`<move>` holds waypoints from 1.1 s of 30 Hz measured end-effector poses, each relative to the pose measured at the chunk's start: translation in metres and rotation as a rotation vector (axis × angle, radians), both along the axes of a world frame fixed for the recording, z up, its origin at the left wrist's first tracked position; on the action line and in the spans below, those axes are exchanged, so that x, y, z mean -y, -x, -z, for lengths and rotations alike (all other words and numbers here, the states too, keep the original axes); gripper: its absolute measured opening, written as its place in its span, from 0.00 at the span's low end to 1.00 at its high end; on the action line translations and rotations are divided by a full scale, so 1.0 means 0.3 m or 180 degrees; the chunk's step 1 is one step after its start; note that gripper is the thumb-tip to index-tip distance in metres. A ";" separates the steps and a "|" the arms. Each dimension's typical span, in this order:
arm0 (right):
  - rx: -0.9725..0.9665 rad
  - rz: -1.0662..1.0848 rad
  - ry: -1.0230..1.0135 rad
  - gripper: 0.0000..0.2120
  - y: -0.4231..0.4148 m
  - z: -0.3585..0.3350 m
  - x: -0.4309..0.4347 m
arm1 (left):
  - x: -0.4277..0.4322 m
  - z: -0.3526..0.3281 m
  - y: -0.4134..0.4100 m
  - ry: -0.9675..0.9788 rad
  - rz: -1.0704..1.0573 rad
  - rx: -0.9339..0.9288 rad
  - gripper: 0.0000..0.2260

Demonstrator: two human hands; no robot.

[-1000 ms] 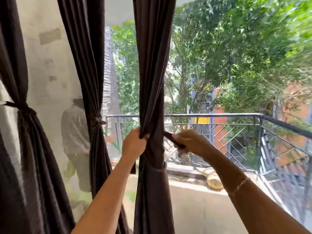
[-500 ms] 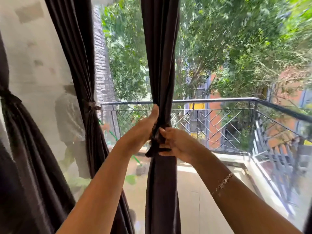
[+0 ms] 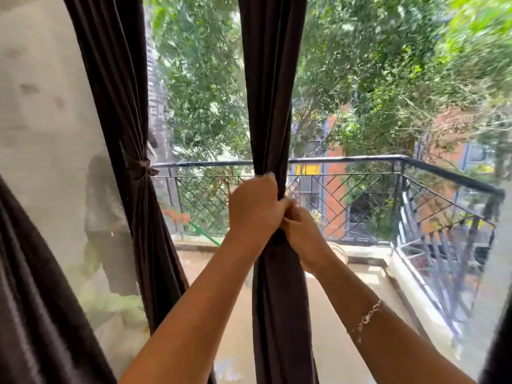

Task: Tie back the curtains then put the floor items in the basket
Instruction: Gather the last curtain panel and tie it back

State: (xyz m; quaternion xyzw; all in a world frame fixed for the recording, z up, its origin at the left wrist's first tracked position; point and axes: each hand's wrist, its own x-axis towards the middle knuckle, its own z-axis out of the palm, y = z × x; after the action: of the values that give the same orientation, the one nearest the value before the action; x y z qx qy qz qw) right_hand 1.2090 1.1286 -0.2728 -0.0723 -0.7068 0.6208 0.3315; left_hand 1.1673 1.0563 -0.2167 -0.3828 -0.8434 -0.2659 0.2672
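Closer than a moment before, left grip (image 3: 253,209) and right grip (image 3: 303,239) touched, both clenched round the gathered middle curtain (image 3: 273,92); bare window glass (image 3: 360,79) stood either side.

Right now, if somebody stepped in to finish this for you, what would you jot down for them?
Left hand: grips the middle curtain at its gathered waist.
Right hand: grips the same spot from the other side; any knot is hidden under the hands.
Done: the curtain to its left is cinched by a tie-back.
Left: finish this tie, then put floor items in the basket; neither is in view.
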 end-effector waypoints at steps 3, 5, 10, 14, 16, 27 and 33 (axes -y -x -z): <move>-0.0195 0.0212 -0.0362 0.14 -0.001 0.016 -0.013 | -0.020 -0.005 0.052 0.0194 0.0188 0.0071 0.10; -0.0359 0.0371 -0.0663 0.12 -0.013 0.034 -0.025 | -0.027 -0.009 0.089 0.0300 0.0339 0.0147 0.08; -0.0549 0.0436 -0.0043 0.14 -0.037 0.070 -0.067 | -0.034 -0.006 0.150 0.0259 0.0723 0.0583 0.12; -0.0477 0.1220 -0.1523 0.07 -0.061 0.060 -0.076 | -0.029 0.019 0.195 0.0067 0.1090 0.0600 0.12; -0.0708 0.1398 -0.2163 0.08 -0.058 0.038 -0.066 | -0.033 0.024 0.216 -0.0053 0.1270 0.0695 0.13; -0.1179 0.1762 -0.2853 0.08 0.051 -0.123 -0.110 | 0.025 0.054 0.209 -0.0095 0.2056 0.0523 0.17; -0.0891 0.1943 -0.3007 0.11 0.101 -0.173 -0.104 | 0.011 0.089 0.194 -0.0930 0.1180 -0.0626 0.11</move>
State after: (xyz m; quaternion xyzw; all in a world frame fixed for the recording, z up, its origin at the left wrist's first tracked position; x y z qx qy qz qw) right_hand 1.1787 1.1598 -0.2209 -0.0342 -0.8037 0.1180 0.5822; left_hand 1.1089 1.0531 -0.2434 -0.5123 -0.6814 -0.3909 0.3471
